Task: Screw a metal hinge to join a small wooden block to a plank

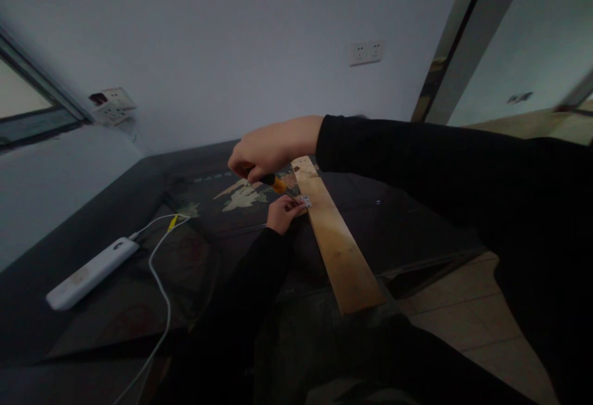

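Observation:
My right hand [266,150] is wrapped round the black and yellow handle of a screwdriver [278,185]. The shaft slants down to the right, its tip close to a small metal plate with holes [304,200]. That plate lies at the left edge of a long wooden board [340,238]. Fingers of my left hand [281,213] pinch the plate against the board; whether they also hold a screw is too small to tell. The board runs from the far side of the dark table [222,232] towards my lap.
A white power bank [92,272] with a white cable [162,291] lies on the left of the table, and a yellow tag [173,223] hangs on the cable. Behind stands a wall with sockets [365,53]. Tiled floor [463,306] shows past the table's right edge.

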`<state>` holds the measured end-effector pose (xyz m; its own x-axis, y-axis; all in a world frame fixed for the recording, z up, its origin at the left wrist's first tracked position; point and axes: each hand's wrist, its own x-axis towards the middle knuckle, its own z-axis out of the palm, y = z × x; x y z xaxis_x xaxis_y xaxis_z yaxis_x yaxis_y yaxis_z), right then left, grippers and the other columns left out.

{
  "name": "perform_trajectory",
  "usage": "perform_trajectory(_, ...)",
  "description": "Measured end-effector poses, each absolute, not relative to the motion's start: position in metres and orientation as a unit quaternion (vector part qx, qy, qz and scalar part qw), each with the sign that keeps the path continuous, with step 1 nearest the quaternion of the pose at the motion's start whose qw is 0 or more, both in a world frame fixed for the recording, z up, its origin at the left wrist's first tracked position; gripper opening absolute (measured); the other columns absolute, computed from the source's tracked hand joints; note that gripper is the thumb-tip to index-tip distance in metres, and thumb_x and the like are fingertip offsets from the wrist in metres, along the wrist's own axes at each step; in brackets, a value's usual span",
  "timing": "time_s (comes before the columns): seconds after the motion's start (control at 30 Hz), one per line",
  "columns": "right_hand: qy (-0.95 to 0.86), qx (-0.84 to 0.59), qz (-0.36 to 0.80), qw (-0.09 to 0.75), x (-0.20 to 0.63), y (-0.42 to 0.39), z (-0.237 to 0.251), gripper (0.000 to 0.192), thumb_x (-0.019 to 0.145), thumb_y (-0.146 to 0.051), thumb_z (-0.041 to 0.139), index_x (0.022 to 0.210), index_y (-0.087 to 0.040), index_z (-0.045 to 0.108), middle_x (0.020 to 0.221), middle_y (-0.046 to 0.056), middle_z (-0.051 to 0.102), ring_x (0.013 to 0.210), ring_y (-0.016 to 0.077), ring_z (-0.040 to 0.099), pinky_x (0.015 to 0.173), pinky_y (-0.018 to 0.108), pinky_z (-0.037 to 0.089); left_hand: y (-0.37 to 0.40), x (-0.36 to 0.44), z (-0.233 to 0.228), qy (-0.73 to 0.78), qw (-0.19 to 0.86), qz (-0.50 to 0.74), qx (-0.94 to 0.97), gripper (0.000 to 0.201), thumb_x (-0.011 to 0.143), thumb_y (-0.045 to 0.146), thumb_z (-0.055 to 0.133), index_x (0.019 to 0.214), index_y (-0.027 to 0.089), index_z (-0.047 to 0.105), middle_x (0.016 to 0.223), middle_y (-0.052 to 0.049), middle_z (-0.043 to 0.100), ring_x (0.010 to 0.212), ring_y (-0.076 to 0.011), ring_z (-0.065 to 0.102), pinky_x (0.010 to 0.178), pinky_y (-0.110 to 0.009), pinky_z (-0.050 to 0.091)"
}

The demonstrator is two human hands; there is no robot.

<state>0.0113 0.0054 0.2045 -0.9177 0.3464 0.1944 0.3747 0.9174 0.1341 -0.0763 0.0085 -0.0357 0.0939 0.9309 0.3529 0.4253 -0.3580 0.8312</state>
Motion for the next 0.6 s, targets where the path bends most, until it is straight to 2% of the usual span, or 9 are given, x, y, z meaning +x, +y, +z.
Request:
perform_trajectory(0.1, -0.972, -0.205, -0.103, 0.052, 0.017, -0.006, 0.207, 0.018, 0.081, -0.036, 0.067, 0.087, -0.02, 0.07, 0.076, 0.001, 0.064, 0.083, 0.0163, 0.06, 0.072, 0.029, 0.039, 0.009, -0.078, -0.033, 0.492, 0.265, 0.444, 0.7, 0.015, 0.073, 0.03, 0.072, 0.068, 0.016, 0.067, 0.077, -0.004, 0.067, 0.066, -0.0137, 0.058, 0.064, -0.027, 0.048)
perform_trajectory(0.2, -0.964, -0.233, -0.111, 0.063, 0.021, -0.007, 0.207, 0.021, 0.084, -0.036, 0.063, 0.093, -0.018, 0.07, 0.085, 0.005, 0.066, 0.09, 0.0188, 0.06, 0.074, 0.03, 0.038, 0.01, -0.084, -0.027, 0.47, 0.236, 0.428, 0.735, 0.01, 0.075, 0.026, 0.071, 0.077, 0.017, 0.069, 0.088, -0.006, 0.069, 0.084, -0.0189, 0.063, 0.079, -0.032, 0.049)
perform_trajectory(0.23, -0.963, -0.236, -0.111, 0.063, 0.023, -0.006, 0.207, 0.022, 0.085, -0.036, 0.062, 0.094, -0.018, 0.07, 0.087, 0.006, 0.066, 0.091, 0.019, 0.06, 0.075, 0.03, 0.038, 0.011, -0.086, -0.025, 0.461, 0.224, 0.424, 0.747, 0.013, 0.074, 0.025, 0.072, 0.084, 0.018, 0.07, 0.094, -0.007, 0.069, 0.093, -0.0212, 0.063, 0.086, -0.035, 0.048)
perform_trajectory(0.3, -0.963, -0.239, -0.109, 0.06, 0.024, -0.004, 0.207, 0.024, 0.086, -0.036, 0.061, 0.096, -0.016, 0.07, 0.09, 0.007, 0.066, 0.093, 0.0192, 0.06, 0.076, 0.031, 0.038, 0.013, -0.09, -0.024, 0.44, 0.21, 0.422, 0.765, 0.031, 0.071, 0.025, 0.075, 0.1, 0.018, 0.068, 0.106, -0.009, 0.067, 0.107, -0.0254, 0.059, 0.098, -0.042, 0.044)
perform_trajectory(0.43, -0.964, -0.245, -0.087, 0.055, 0.024, -0.002, 0.209, 0.029, 0.085, -0.035, 0.062, 0.099, -0.011, 0.069, 0.096, 0.01, 0.067, 0.099, 0.02, 0.059, 0.08, 0.031, 0.037, 0.019, -0.095, -0.033, 0.399, 0.233, 0.399, 0.792, 0.066, 0.062, 0.032, 0.082, 0.121, 0.014, 0.058, 0.122, -0.016, 0.061, 0.117, -0.0315, 0.055, 0.105, -0.049, 0.039)
perform_trajectory(0.53, -0.964, -0.252, -0.036, 0.081, 0.022, -0.003, 0.209, 0.028, 0.081, -0.03, 0.067, 0.098, -0.009, 0.07, 0.094, 0.01, 0.068, 0.096, 0.0187, 0.06, 0.08, 0.029, 0.039, 0.021, -0.097, -0.041, 0.388, 0.258, 0.372, 0.803, 0.07, 0.064, 0.032, 0.08, 0.126, 0.015, 0.054, 0.125, -0.016, 0.059, 0.117, -0.0315, 0.056, 0.105, -0.05, 0.04)
perform_trajectory(0.6, -0.959, -0.266, 0.021, 0.097, 0.022, -0.004, 0.209, 0.027, 0.078, -0.028, 0.07, 0.096, -0.008, 0.07, 0.088, 0.009, 0.069, 0.087, 0.0165, 0.062, 0.076, 0.027, 0.042, 0.022, -0.097, -0.044, 0.386, 0.272, 0.372, 0.8, 0.066, 0.068, 0.032, 0.078, 0.128, 0.016, 0.053, 0.124, -0.015, 0.06, 0.117, -0.0299, 0.057, 0.105, -0.049, 0.04)
